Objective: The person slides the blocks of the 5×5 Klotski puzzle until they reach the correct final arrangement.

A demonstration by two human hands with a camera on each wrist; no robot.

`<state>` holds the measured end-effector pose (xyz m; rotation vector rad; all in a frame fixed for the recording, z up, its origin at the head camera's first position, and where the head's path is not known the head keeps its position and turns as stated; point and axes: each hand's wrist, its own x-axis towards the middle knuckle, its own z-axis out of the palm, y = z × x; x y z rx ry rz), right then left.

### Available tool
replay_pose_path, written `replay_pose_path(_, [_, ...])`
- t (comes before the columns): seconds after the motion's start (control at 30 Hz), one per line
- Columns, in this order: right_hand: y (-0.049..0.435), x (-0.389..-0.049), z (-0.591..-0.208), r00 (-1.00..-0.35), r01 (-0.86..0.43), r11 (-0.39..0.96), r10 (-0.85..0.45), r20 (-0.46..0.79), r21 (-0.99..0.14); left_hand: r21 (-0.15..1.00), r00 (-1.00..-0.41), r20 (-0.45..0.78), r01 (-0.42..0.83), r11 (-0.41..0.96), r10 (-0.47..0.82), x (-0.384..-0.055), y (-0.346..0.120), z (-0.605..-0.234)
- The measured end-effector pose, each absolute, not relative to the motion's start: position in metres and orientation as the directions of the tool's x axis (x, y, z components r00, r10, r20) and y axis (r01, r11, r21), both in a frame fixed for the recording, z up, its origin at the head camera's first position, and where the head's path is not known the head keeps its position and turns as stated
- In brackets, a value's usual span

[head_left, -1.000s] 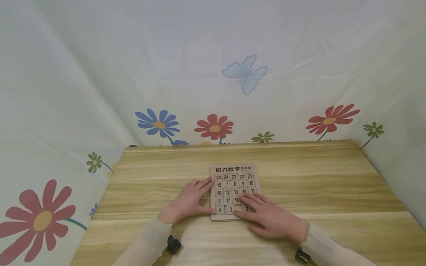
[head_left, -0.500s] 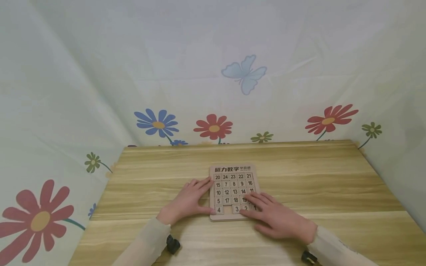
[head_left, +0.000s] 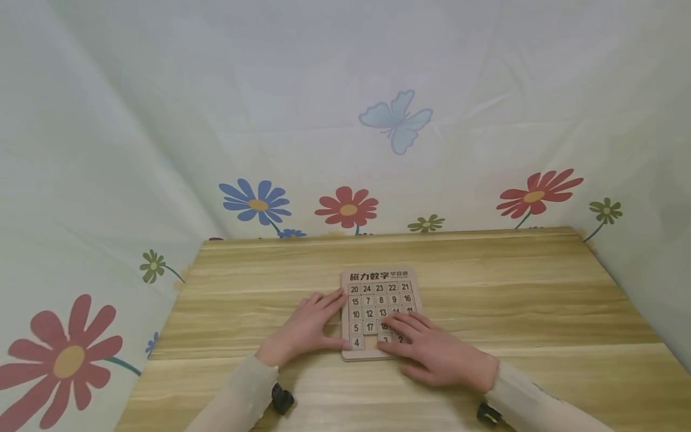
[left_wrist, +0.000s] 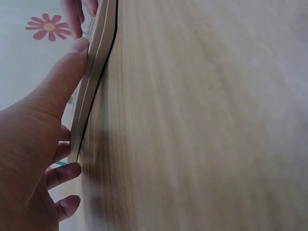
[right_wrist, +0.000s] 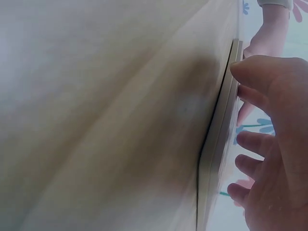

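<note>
A wooden number sliding puzzle [head_left: 379,276] lies flat on the table, its square tiles in rows below a printed heading. At its left edge rests my left hand [head_left: 296,332], thumb on the lower left corner by the 4 tile [head_left: 356,342] and fingertips farther up the side. My right hand [head_left: 444,354] lies over the lower right part with fingers extended. Its index fingertip is at the 3 tile [head_left: 385,339], and other fingers cover tiles around 18. A gap in the bottom row separates 4 from 3. In the left wrist view, the thumb [left_wrist: 62,79] lies along the board's edge.
The wood-grain table [head_left: 259,270] extends around the puzzle. Behind it hangs a pale cloth backdrop [head_left: 302,90] printed with flowers and a butterfly. A dark wrist device [head_left: 282,398] sits at the left cuff, another [head_left: 489,414] at the right.
The 3 tile has slid right, so the bottom-row gap now lies between 4 and 3. My right hand moved right, then back left over the tiles. My left hand stayed put.
</note>
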<state>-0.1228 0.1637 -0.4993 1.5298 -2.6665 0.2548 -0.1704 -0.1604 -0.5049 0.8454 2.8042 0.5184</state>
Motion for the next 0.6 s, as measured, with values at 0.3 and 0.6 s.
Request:
replay_pose_path(0.3, [0.162, -0.123, -0.498, -0.504, -0.862, 0.488, -0.854, 0.131, -0.134, 0.369, -0.827, -0.053, 0.504, 0.781, 0.56, -0.17, -0.161, -0.504])
replay_pose_path(0.6, [0.137, -0.126, -0.492, -0.506, -0.857, 0.492, -0.86, 0.067, -0.151, 0.327, -0.818, -0.027, 0.536, 0.778, 0.575, -0.171, -0.16, -0.509])
